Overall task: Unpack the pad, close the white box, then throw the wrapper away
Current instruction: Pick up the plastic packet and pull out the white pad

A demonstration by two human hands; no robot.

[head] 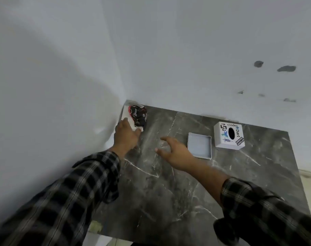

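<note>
A white box [127,113] sits in the far left corner of the dark marble table [169,192], against the walls. Dark packets printed "Dove" [138,115] stick out of its top. My left hand [126,135] reaches to it, fingers over its near left edge and thumb at its near corner, clasping it. My right hand [174,151] hovers over the middle of the table with fingers spread and nothing in it. A shallow white lid [199,146] lies hollow side up just right of my right hand.
A white cube [229,135] with stickers and a dark oval hole on top stands at the back right, beside the lid. White walls close off the table's left and far sides. The table's right edge drops to a pale floor [309,189].
</note>
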